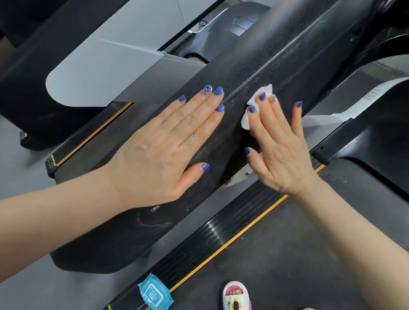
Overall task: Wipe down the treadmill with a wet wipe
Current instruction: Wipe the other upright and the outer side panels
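A wide black treadmill handrail (276, 54) runs diagonally from lower left to upper right. My left hand (164, 147) lies flat on its top with straight fingers. To its right, my right hand (279, 145) presses a white wet wipe (255, 103) against the rail's sloping side. The fingers are spread and nearly straight, and the wipe shows above and left of the fingertips. Most of the wipe is hidden under the palm.
A blue pack of wet wipes (154, 295) lies on the ribbed side rail (215, 233) with its orange stripe. The dark running belt (300, 256) is at lower right, with a foot in a white slipper (236, 301) on it. Another treadmill (57, 75) stands at upper left.
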A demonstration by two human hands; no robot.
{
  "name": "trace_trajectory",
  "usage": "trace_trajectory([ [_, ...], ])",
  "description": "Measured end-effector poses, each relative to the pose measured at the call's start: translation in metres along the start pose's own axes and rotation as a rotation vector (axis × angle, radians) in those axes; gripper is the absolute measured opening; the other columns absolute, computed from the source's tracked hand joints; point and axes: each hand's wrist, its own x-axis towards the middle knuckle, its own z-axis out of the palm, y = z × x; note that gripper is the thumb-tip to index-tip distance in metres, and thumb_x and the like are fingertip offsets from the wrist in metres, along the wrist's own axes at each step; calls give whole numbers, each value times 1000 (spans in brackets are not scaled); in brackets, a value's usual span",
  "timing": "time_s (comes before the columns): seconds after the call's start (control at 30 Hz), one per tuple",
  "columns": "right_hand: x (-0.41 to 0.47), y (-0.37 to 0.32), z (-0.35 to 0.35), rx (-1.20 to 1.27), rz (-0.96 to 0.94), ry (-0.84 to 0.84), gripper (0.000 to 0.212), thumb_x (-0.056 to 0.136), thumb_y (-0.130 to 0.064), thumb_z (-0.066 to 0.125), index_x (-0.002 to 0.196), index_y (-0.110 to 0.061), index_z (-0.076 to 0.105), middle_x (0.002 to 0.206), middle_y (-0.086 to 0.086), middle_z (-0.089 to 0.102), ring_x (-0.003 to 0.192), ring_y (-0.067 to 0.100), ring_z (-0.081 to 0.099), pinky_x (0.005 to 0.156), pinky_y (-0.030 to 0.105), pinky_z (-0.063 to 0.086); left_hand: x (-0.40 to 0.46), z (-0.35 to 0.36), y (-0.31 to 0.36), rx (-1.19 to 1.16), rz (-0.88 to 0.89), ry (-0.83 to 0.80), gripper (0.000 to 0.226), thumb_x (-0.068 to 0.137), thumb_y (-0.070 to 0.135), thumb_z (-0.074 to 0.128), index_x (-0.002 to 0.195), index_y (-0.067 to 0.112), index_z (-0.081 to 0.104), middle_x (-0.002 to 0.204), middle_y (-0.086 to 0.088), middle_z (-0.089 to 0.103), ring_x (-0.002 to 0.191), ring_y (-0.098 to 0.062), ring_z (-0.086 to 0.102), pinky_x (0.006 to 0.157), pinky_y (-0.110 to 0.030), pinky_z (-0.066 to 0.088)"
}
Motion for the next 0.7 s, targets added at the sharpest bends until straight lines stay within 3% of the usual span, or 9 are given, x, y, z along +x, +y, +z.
trace_trajectory([
  [0.1, 8, -15, -5, 80, 10, -28, 77, 100, -44, 37, 160, -14, 2, 165, 3, -6, 155, 21, -8, 123, 49, -10, 0, 0, 0, 4, 3, -1, 72, 101, 32, 44, 157, -4, 18, 166, -22, 13, 155, -34, 11, 126, -47, 17],
  [0.2, 8, 1, -8, -38, -77, -38, 72, 102, -45, 33, 160, -11, 9, 165, 7, 8, 156, 22, 1, 122, 49, -10, -1, 0, 0, 18, 2, 1, 72, 101, 32, 44, 157, -4, 17, 166, -22, 13, 155, -33, 10, 126, -46, 17],
  [0.27, 9, 11, -11, -46, -2, -20, 72, 101, -44, 36, 159, -10, 13, 165, 8, 11, 155, 22, 1, 122, 49, -10, -1, 0, -1, -1, -2, -4, 71, 102, 32, 44, 157, -4, 18, 166, -22, 13, 156, -33, 10, 126, -47, 17],
  [0.33, 9, 5, -9, 23, 54, -22, 75, 99, -44, 39, 159, -8, 11, 165, 7, 2, 154, 20, -7, 123, 49, -9, 0, 1, -1, -18, 2, -12, 71, 101, 32, 45, 157, -4, 19, 166, -22, 13, 156, -33, 10, 126, -48, 18],
  [0.5, -13, 8, 3, -8, -51, -75, 77, 101, -46, 34, 160, -19, -9, 167, -1, -17, 155, 21, -10, 124, 48, -8, 3, -9, -1, -34, 32, -38, 76, 99, 39, 45, 158, -2, 17, 167, -20, 11, 156, -32, 8, 126, -48, 16],
  [0.7, -30, 10, 28, 39, -42, -37, 80, 100, -44, 36, 159, -20, -12, 167, -2, -19, 154, 20, -13, 124, 47, -10, 37, 2, -4, 9, 67, -33, 77, 100, 39, 48, 157, -2, 19, 166, -23, 11, 156, -36, 8, 127, -46, 13],
])
